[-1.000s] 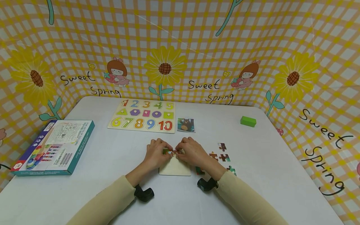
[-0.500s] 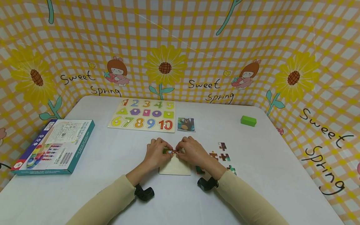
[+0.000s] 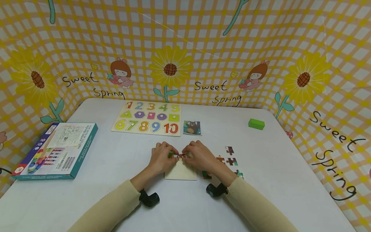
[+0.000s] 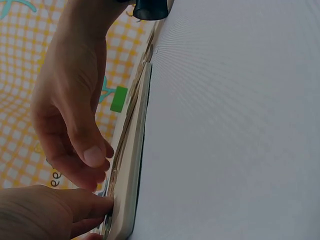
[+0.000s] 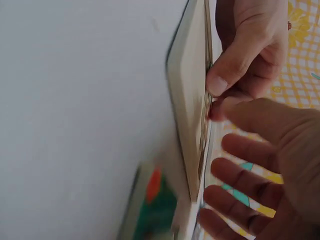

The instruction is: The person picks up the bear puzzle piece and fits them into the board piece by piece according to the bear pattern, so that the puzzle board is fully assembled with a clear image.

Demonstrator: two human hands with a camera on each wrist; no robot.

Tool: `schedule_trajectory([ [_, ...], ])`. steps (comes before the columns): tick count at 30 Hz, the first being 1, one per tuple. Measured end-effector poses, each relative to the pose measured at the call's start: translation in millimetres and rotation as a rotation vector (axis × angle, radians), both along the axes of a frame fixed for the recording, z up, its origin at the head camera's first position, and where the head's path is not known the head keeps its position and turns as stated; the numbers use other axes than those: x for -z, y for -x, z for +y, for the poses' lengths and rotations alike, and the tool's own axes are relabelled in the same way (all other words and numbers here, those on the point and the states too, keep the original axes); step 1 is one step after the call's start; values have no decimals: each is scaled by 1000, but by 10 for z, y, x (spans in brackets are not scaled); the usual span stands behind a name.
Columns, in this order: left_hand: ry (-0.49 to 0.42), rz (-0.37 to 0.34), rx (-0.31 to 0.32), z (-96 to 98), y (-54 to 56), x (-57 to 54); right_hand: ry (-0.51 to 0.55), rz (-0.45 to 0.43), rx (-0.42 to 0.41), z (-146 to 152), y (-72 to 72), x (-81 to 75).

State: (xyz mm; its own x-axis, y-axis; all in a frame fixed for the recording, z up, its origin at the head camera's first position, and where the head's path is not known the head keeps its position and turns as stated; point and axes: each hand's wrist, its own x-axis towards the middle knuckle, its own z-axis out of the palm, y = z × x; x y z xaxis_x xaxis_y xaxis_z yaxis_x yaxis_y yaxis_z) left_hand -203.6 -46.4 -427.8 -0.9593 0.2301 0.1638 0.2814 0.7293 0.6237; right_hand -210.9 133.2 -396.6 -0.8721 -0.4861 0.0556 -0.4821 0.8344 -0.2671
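A pale square puzzle board (image 3: 180, 172) lies in front of the person, with a brown puzzle piece (image 3: 180, 156) near its far side. My left hand (image 3: 162, 158) pinches this piece with thumb and fingers. Opposite it, my right hand (image 3: 198, 157) is bent over the same spot, its fingertips close to the piece. The right wrist view shows the left thumb (image 5: 218, 84) down at the board's surface. There the right hand (image 5: 270, 155) has its fingers loosely spread, with a visible gap below the thumb. Fingers partly hide the piece.
Several loose jigsaw pieces (image 3: 231, 161) lie to the right. Behind the hands are a bear picture card (image 3: 192, 128) and a number board (image 3: 147, 117). A boxed toy set (image 3: 55, 151) lies at the left, a green block (image 3: 256, 124) at the back right.
Both hands keep almost the same place over the puzzle board. My right wrist has shifted slightly to the right.
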Motion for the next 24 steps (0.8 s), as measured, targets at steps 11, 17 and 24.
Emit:
schedule_trajectory([
  [11, -12, 2, -13, 13, 1, 7, 101, -6, 68, 456, -55, -117],
  [17, -10, 7, -14, 12, 1, 17, 112, -2, 136, 815, -26, -126],
  [24, -13, -1, -6, 15, -7, 1, 105, -18, 201, 1216, 20, -101],
])
